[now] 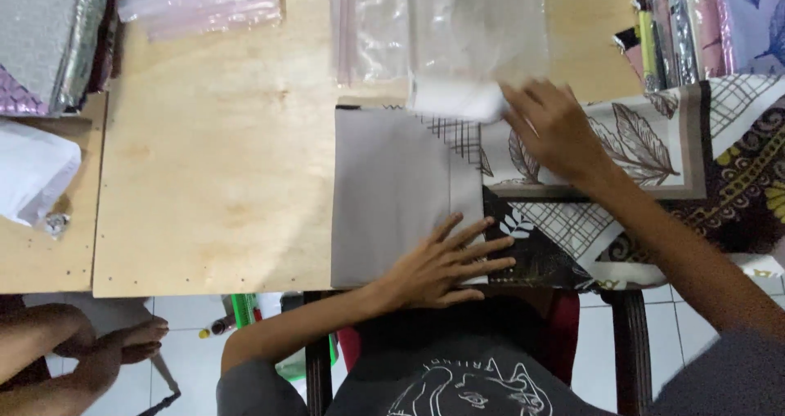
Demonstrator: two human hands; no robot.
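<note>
Grey folded cloth [392, 195] lies flat at the near edge of the plywood table [213, 179], right in front of the person. Left hand [446, 265] rests on it palm down, fingers spread, pinning the near right corner; it grips nothing. The grey panel looks squared up: straight edges, no wrinkles showing, so that fold reads as done.

Next out, the patterned fabric [654, 138] with leaf and grid print spreads to the right, unfolded and overlapping more printed cloth. That part looks left to do.

Right hand [556, 130] sits further out on the leaf print, fingers extended toward a white roll or wad [458, 98] at the far edge of the cloth. Blurred; can't tell if it's holding it or just touching.

Beyond that, clear plastic bags [441, 23] lie flat; nothing bagged in view.
</note>
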